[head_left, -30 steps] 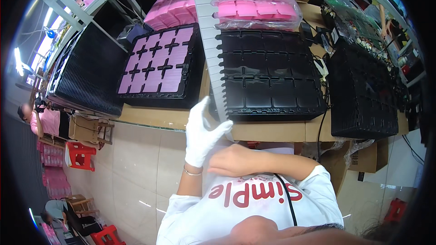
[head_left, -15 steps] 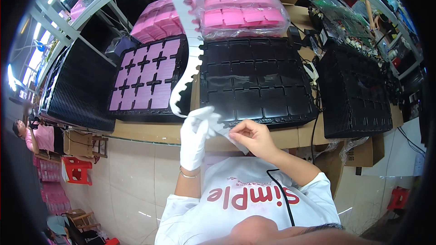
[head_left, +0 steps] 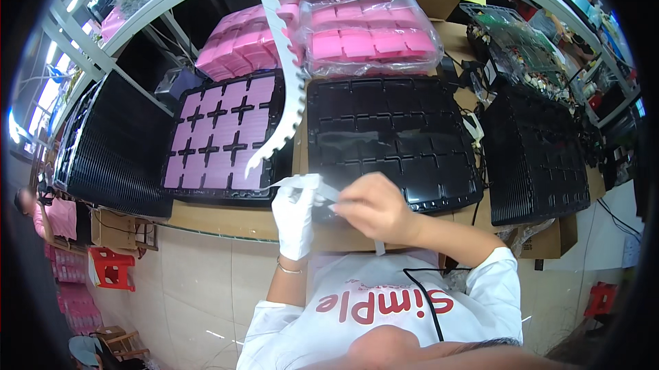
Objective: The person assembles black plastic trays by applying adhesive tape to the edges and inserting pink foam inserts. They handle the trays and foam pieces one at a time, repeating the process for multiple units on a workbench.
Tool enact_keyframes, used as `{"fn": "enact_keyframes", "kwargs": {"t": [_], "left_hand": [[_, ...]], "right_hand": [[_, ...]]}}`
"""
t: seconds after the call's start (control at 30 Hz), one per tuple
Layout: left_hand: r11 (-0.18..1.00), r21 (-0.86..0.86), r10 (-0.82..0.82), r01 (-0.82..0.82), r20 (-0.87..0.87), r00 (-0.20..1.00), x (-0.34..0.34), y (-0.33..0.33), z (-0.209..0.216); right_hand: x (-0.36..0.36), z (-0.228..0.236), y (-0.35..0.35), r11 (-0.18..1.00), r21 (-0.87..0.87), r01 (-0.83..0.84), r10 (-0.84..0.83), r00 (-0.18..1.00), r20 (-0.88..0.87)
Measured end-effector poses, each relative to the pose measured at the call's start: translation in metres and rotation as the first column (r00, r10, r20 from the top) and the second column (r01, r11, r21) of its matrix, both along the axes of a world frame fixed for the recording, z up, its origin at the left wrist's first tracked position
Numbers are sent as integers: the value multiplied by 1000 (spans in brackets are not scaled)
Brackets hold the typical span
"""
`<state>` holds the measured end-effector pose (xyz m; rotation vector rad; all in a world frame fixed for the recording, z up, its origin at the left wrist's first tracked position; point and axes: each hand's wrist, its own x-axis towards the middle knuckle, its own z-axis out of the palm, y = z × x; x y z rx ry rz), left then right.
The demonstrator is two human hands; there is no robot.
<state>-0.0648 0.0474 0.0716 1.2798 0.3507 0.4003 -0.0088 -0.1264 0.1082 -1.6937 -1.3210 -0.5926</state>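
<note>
My left hand [head_left: 294,215], in a white glove, is closed with its fingertips pinching a thin white strip [head_left: 303,182]. My bare right hand [head_left: 379,209] is closed beside it, its fingers slightly blurred, pinching the strip's other end. A narrow white tail [head_left: 379,247] dangles below the right hand. From the shelf above hangs a long white band [head_left: 294,88] with a notched edge; its lower end curls over the tray with pink sheets [head_left: 218,133], near the left hand. Behind the right hand lies a black compartment tray [head_left: 384,123] with a glossy surface.
Tall stacks of black trays stand at the left [head_left: 117,147] and right [head_left: 539,157]. Behind are pink foam blocks [head_left: 240,40] and a plastic-wrapped pink bundle [head_left: 371,33]. Circuit boards [head_left: 515,37] lie at the far right. A person [head_left: 62,215] is away to the left.
The notched band's lower end has swung left and now hangs apart from my left hand. My right hand has risen slightly, and a white strip shows stretched between both hands.
</note>
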Motion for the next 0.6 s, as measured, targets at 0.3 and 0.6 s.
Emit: {"fn": "enact_keyframes", "kwargs": {"t": [0.3, 0.6], "left_hand": [[998, 63, 13, -10, -45, 999, 19, 10, -12], [986, -68, -151, 151, 0, 988, 9, 25, -21]], "right_hand": [[237, -57, 63, 960, -260, 103, -255, 707, -660], [257, -46, 84, 763, -637, 112, -372, 882, -290]]}}
